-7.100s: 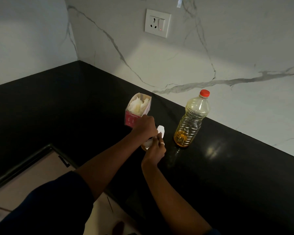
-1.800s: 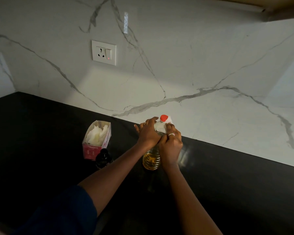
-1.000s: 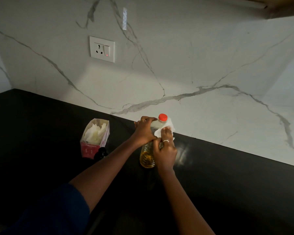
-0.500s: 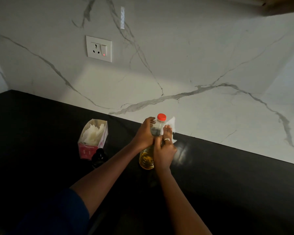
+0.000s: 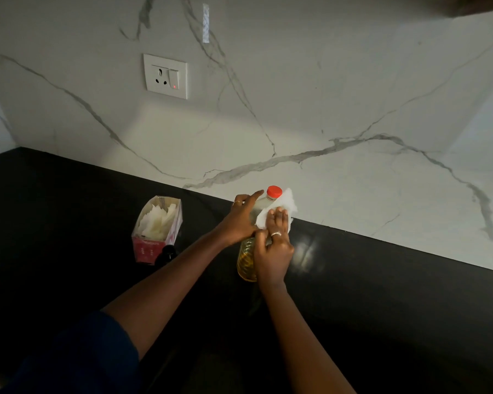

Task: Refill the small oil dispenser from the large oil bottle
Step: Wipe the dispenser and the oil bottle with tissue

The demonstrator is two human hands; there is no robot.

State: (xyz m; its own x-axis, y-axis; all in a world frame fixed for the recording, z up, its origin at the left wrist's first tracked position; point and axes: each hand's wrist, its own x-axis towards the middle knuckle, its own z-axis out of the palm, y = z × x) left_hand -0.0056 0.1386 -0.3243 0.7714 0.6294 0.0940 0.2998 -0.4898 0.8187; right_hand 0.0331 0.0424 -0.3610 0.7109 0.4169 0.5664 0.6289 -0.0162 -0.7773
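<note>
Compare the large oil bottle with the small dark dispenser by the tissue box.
The large oil bottle is clear, showing yellow oil low down; the small dispenser is dark. The bottle is taller and red-capped; the dispenser is squat, partly behind the left arm. The left hand grips the bottle and the right hand holds a white tissue to it; no hand holds the dispenser. Both stand on the black counter.

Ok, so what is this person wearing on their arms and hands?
A dark blue sleeve covers the left upper arm and ends near the elbow; the forearm is bare. The left hand wears a thin ring. The right hand wears a silvery ring; its forearm shows no sleeve.
</note>
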